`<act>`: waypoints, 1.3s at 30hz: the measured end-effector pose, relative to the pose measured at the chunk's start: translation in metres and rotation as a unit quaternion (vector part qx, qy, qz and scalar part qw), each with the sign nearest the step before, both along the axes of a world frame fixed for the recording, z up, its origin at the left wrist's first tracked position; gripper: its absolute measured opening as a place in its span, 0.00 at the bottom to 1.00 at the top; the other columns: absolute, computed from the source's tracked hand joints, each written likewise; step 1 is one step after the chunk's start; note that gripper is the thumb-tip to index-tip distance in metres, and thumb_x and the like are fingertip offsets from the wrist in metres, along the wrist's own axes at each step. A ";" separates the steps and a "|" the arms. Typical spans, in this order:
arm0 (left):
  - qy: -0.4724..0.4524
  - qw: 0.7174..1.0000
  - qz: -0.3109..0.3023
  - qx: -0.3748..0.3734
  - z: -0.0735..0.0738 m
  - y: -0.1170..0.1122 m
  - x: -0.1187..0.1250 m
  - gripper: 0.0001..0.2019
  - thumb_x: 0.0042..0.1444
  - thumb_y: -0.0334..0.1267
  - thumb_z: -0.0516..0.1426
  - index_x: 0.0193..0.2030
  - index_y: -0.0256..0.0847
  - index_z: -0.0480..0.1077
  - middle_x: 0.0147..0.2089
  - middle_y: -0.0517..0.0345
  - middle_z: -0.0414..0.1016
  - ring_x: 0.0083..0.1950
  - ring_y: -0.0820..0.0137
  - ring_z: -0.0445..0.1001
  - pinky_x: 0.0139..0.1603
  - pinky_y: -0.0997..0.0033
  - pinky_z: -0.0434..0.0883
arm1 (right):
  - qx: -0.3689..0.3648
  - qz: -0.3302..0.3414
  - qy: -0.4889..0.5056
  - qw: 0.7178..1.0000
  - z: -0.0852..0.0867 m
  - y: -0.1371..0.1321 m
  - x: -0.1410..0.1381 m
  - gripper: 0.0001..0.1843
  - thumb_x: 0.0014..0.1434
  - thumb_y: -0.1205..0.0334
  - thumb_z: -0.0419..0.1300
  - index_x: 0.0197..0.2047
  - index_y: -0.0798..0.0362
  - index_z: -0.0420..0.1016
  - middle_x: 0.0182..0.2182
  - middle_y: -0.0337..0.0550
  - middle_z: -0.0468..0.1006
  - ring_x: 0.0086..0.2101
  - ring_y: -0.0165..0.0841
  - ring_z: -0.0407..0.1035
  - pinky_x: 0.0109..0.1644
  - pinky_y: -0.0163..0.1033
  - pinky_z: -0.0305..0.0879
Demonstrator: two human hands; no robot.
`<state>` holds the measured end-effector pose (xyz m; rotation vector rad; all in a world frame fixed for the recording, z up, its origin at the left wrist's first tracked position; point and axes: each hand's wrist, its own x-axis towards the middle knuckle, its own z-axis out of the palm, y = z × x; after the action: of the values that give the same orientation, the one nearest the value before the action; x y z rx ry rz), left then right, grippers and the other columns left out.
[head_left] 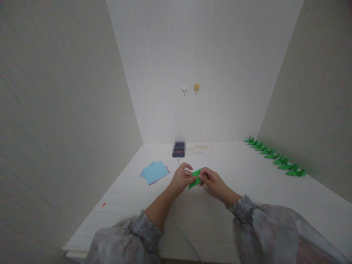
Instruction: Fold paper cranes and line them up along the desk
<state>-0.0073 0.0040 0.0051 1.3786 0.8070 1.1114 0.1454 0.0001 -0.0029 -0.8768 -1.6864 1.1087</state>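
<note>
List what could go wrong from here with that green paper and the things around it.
1. The green paper is held up between the left hand and right hand, so a slip might crease it in the wrong place.
2. The cable runs beneath the left arm toward the phone; a snag could tug the phone.
3. The loose blue sheets lie near the left forearm and might get brushed askew.
</note>
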 end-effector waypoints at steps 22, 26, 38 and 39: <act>-0.061 0.996 -0.050 -0.032 -0.004 0.002 -0.003 0.23 0.35 0.32 0.62 0.37 0.39 0.55 0.27 0.58 0.72 0.25 0.74 0.69 0.25 0.77 0.60 | 0.064 -0.057 -0.040 0.996 0.008 -0.001 0.003 0.07 0.51 0.60 0.54 0.26 0.54 0.62 0.20 0.34 0.62 0.22 0.25 0.57 0.25 0.31 0.53; -0.049 0.997 -0.048 -0.033 -0.004 0.003 -0.004 0.23 0.34 0.32 0.63 0.37 0.39 0.55 0.26 0.58 0.72 0.25 0.73 0.70 0.25 0.76 0.61 | 0.054 -0.060 -0.045 0.996 0.005 -0.001 0.002 0.06 0.51 0.61 0.54 0.26 0.54 0.62 0.20 0.34 0.63 0.22 0.26 0.58 0.25 0.32 0.54; -0.018 0.999 -0.040 -0.033 -0.001 0.002 -0.005 0.22 0.33 0.31 0.62 0.36 0.39 0.56 0.26 0.60 0.72 0.24 0.74 0.69 0.24 0.79 0.59 | 0.033 -0.063 -0.031 0.997 0.005 -0.001 0.001 0.07 0.49 0.60 0.55 0.25 0.53 0.62 0.21 0.36 0.67 0.23 0.28 0.63 0.27 0.33 0.59; -0.017 0.998 -0.041 -0.033 -0.001 0.002 -0.005 0.22 0.34 0.31 0.62 0.36 0.39 0.56 0.26 0.59 0.72 0.24 0.74 0.69 0.24 0.79 0.59 | 0.032 -0.063 -0.033 0.997 0.005 -0.001 0.001 0.07 0.49 0.60 0.55 0.25 0.53 0.62 0.21 0.36 0.67 0.23 0.28 0.63 0.27 0.34 0.59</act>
<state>-0.0127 0.0063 0.0037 1.3230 0.7489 1.0342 0.1465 -0.0008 0.0018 -0.9738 -1.6865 0.9457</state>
